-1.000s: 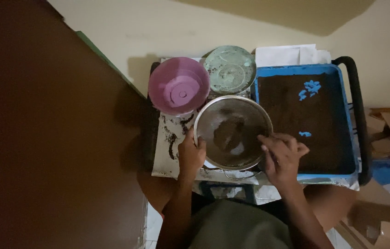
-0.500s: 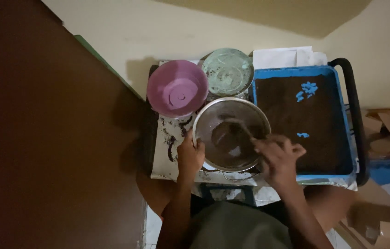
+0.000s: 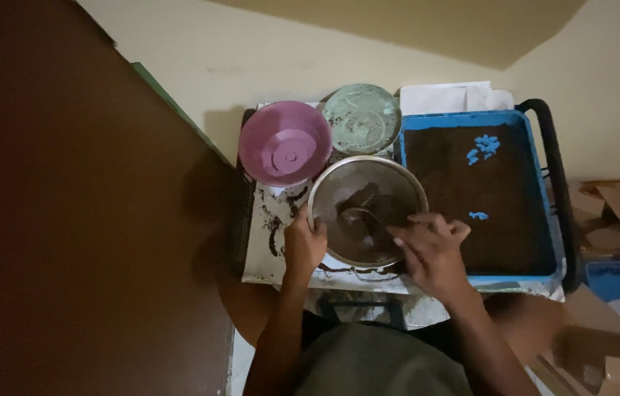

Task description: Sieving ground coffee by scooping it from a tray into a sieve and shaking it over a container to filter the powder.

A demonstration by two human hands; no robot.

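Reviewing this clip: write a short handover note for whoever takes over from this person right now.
Left hand grips the rim of the metal sieve bowl. Right hand is over the bowl's right edge, fingers in the dark soil-like material. Blue tray at right is covered with the same dark material, a few blue patches bare. Pink bowl and green bowl sit behind. Done: tray largely covered. Left: material remains in the sieve bowl.

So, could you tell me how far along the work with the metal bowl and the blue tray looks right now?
Done: the blue tray is almost wholly covered with dark material, only small blue patches showing. In hand: the left hand grips the rim of the metal bowl, while the right hand reaches into it, where dark material remains. Left: that material in the bowl, and the few bare patches on the tray.
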